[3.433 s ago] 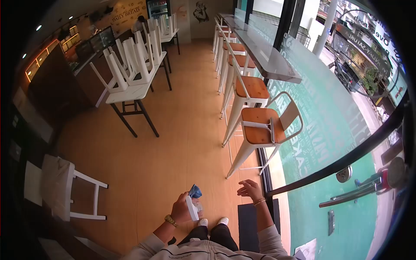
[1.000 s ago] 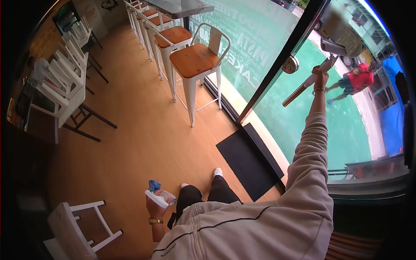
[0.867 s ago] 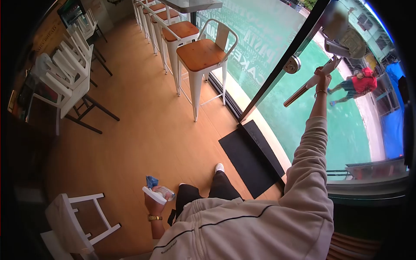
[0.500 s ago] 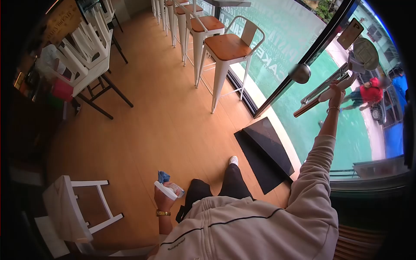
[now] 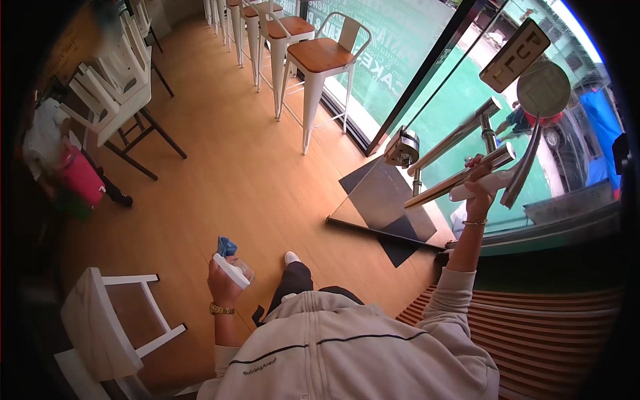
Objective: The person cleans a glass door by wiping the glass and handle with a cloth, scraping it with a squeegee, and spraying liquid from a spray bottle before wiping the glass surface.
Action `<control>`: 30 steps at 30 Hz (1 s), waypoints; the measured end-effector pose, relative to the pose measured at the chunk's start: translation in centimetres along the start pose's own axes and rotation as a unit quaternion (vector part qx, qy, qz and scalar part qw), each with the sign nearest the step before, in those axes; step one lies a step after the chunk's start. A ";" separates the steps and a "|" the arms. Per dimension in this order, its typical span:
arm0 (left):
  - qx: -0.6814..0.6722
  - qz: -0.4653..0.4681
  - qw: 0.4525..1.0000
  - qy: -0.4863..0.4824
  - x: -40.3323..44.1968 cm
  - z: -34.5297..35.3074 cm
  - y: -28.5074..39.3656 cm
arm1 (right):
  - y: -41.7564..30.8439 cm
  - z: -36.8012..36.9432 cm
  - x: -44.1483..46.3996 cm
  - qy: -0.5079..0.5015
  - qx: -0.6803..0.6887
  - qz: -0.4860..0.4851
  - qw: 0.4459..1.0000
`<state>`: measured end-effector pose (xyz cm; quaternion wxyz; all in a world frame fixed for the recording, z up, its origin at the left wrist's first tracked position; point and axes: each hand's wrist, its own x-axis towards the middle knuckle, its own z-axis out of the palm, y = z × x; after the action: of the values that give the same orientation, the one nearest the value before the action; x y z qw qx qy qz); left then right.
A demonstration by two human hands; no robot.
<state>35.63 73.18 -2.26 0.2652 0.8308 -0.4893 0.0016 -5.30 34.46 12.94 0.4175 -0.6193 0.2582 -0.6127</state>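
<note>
My left hand (image 5: 223,283), with a gold watch below it, is wrapped round a white and clear item (image 5: 233,270), perhaps a small container. A crumpled blue piece (image 5: 227,247) sticks up beside it. At the right, my right hand (image 5: 479,190) is closed round the chrome bar handle (image 5: 453,183) of the glass door. A white-handled tool (image 5: 490,185) with a curved grey end is in the same hand. The door (image 5: 380,200) stands ajar, its bottom edge over the dark mat (image 5: 393,252).
White stools with wooden seats (image 5: 321,55) line the window. Upturned white chairs (image 5: 110,87) rest on a table at the left. A person (image 5: 47,137) there carries a pink container (image 5: 83,177). A white chair (image 5: 100,320) stands near my left; slatted wood (image 5: 533,327) is at lower right.
My right hand has come nearer with the handle, and the door has swung inward over the mat. The person with the pink container has come closer at the left.
</note>
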 end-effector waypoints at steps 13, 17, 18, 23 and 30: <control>-0.107 0.080 0.991 -0.004 -10.3 -1.9 10.2 | -14.4 -5.3 -20.6 -0.109 0.014 -0.028 0.994; -0.086 0.093 0.991 -0.035 -11.8 -2.5 12.9 | -17.2 -8.5 -24.9 -0.100 0.013 -0.029 0.994; -0.087 0.105 0.990 -0.041 -12.3 -2.5 12.1 | -17.8 -9.1 -26.2 -0.096 0.012 -0.034 0.995; -0.073 0.160 0.980 -0.088 -11.9 -1.7 13.1 | -20.5 -12.4 -32.0 -0.032 0.015 -0.031 0.999; -0.070 0.180 0.975 -0.112 -11.3 -0.7 13.7 | -22.1 -12.9 -34.3 0.021 -0.001 -0.033 0.999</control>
<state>18.74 77.48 1.40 0.2615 0.7037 -0.6560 -0.0776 -26.07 71.84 11.39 0.3908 -0.6148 0.2465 -0.6391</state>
